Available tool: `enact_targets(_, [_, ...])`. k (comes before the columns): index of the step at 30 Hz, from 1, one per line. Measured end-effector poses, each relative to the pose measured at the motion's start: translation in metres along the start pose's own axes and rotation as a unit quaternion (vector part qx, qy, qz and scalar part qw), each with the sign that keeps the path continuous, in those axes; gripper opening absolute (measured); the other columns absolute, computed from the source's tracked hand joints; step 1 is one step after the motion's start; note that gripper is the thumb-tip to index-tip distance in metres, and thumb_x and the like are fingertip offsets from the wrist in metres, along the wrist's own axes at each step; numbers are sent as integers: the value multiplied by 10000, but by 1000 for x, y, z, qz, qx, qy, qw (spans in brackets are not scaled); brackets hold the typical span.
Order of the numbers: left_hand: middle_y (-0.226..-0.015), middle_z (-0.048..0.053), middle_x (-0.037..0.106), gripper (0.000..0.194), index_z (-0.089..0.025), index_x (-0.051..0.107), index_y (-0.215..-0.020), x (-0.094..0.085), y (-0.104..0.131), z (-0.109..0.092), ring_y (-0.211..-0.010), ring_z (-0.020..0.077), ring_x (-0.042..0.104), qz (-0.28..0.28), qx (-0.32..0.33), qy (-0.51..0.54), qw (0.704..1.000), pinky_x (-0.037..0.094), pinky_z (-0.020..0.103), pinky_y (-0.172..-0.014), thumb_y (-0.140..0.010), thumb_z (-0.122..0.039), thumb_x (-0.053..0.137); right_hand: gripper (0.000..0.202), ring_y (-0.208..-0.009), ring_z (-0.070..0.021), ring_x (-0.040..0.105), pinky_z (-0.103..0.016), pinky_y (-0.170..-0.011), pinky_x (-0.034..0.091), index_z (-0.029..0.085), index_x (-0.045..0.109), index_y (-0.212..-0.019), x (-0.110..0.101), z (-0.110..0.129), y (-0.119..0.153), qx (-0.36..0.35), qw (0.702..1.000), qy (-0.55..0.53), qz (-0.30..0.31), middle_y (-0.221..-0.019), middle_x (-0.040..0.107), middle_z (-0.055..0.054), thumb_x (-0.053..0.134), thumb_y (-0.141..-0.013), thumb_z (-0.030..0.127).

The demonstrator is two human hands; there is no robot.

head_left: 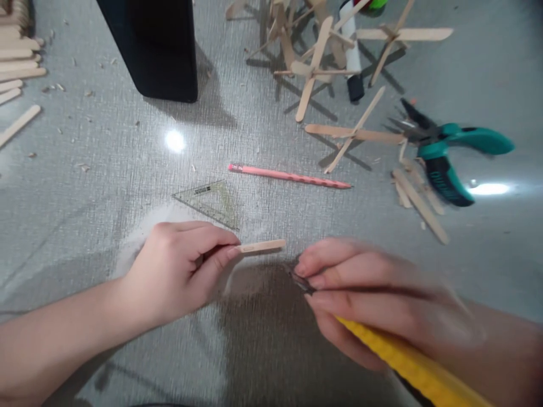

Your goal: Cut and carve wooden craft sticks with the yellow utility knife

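Note:
My left hand (182, 265) pinches a wooden craft stick (265, 246) between thumb and fingers. The stick points right and has a small rectangular mark near my fingertips. To its right, my right hand (360, 294) is closed around a yellow-handled tool (390, 345), somewhat blurred by motion. The tool's dark metal tip (299, 280) points toward the stick's free end without touching it. A clear triangular ruler (212, 203) lies just beyond my left hand. Farther up, a pink pencil (291, 177) rests on the grey table (127, 175).
Teal-handled pliers (445, 147) lie at the right beside stick pieces (422, 206). Crossed sticks (314, 73) and a white marker (351, 51) are at the top. A black object (165, 51) stands at upper left, and several sticks (19, 62) lie at the left edge.

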State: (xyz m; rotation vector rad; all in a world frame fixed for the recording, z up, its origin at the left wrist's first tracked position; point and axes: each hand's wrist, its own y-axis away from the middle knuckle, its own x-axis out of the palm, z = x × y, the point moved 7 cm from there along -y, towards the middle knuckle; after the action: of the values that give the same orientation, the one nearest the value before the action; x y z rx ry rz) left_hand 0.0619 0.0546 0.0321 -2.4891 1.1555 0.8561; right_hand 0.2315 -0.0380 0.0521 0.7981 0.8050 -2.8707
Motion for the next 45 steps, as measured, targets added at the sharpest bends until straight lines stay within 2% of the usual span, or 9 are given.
enact_targets(4, [-727, -13, 727, 139, -182, 725, -912, -1, -1, 1, -563, 85, 625, -6, -4, 5, 1000, 475, 191, -518, -947, -197, 592, 297, -732, -169, 700, -323, -643, 665, 215, 633, -905, -4, -4, -6, 41, 998, -40, -39, -798, 608, -23, 588, -742, -28])
enact_targets(9, [-744, -17, 735, 128, -174, 729, -910, -1, -1, 1, -587, 79, 644, -4, -5, 1, 1000, 491, 179, -555, -939, -180, 604, 344, -727, -163, 674, -339, -663, 646, 218, 611, -936, -1, -6, -13, 53, 996, -68, 2, -838, 591, -23, 569, -717, -44])
enact_targets(18, [-765, -12, 734, 126, -170, 727, -942, 1, 0, 2, -605, 81, 647, -3, 3, -11, 1000, 500, 187, -582, -948, -192, 603, 304, -668, -156, 661, -318, -616, 614, 212, 618, -972, 1, -14, -7, 62, 994, -86, 14, -860, 643, -32, 635, -737, 19])
enact_targets(28, [-797, 11, 728, 139, -159, 682, -997, 10, 3, -6, -657, 110, 665, -2, 93, -93, 991, 507, 223, -590, -988, -185, 545, 297, -680, -156, 681, -281, -580, 611, 215, 621, -982, 1, -14, -12, 43, 996, -76, 11, -849, 653, -36, 612, -753, 26])
enact_targets(33, [-948, 53, 736, 180, -160, 680, -1021, 14, 8, -12, -702, 132, 676, 5, 155, -155, 976, 508, 252, -584, -973, -131, 510, 278, -695, -136, 686, -242, -592, 607, 200, 636, -991, 2, -14, -13, 41, 997, -66, 18, -858, 655, -29, 627, -776, 24])
enact_targets(36, [-922, 47, 730, 184, -167, 696, -1019, 14, 8, -14, -699, 144, 664, 12, 170, -185, 968, 510, 273, -603, -977, -151, 517, 249, -716, -126, 693, -226, -614, 601, 177, 649, -986, 5, -16, -13, 43, 996, -65, 33, -883, 662, -36, 650, -787, 28])
enact_targets(45, [-1017, 69, 724, 226, -178, 711, -1045, 17, 2, -11, -936, 220, 631, 10, 190, -178, 966, 487, 349, -769, -1016, -192, 486, 241, -724, -125, 688, -227, -632, 599, 188, 649, -980, 11, -17, -15, 51, 996, -62, 41, -850, 687, -32, 661, -798, 30])
